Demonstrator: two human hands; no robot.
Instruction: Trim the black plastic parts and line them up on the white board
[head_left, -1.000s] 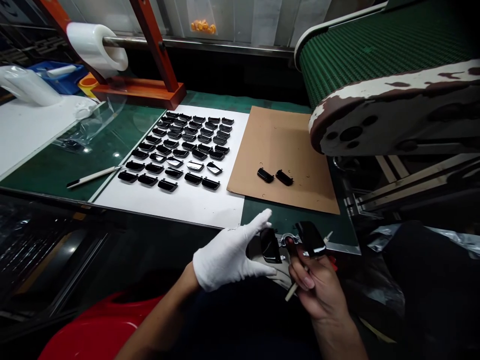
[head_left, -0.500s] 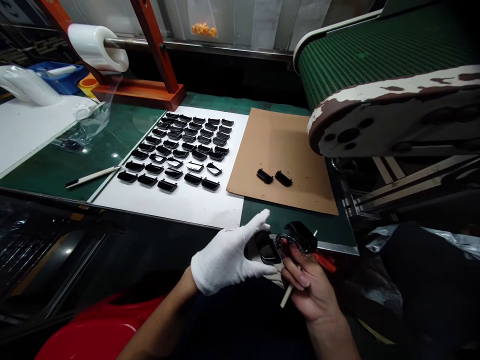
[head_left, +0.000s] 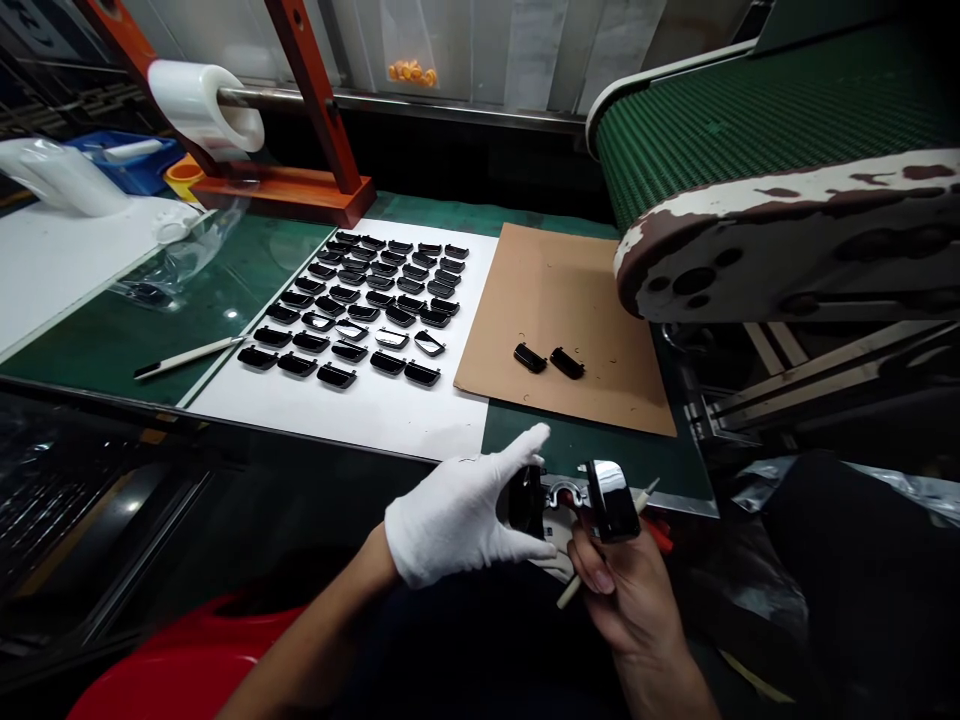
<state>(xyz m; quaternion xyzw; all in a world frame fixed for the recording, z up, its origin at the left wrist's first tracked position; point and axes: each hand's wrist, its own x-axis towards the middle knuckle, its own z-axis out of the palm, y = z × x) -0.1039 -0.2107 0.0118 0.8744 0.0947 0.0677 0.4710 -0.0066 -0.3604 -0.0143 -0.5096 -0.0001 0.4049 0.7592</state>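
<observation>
In front of my body, my left hand (head_left: 457, 515), in a white glove, grips a glossy black plastic part (head_left: 527, 502) between its spread thumb and fingers. My bare right hand (head_left: 630, 590) is closed around a second glossy black part (head_left: 613, 500), and a thin pale stick (head_left: 568, 593) runs through the same grip. A shiny curved piece (head_left: 564, 490) bridges the two black parts. Fingers hide some of its lower side. Beyond my hands, two similar black parts (head_left: 530, 357) lie on a brown cardboard sheet (head_left: 559, 285).
Rows of black parts stand on a white sheet (head_left: 360, 415); a pen-like tool (head_left: 187, 357) lies to their left. A film roll (head_left: 195, 105) hangs on an orange stand (head_left: 300, 200). The green conveyor (head_left: 750, 130) overhangs the right side. A red stool (head_left: 172, 670) is below left.
The joined black parts have been turned in my hands, so the right one now shows a bright reflecting face and the curved piece shows more clearly. My right hand has rotated slightly.
</observation>
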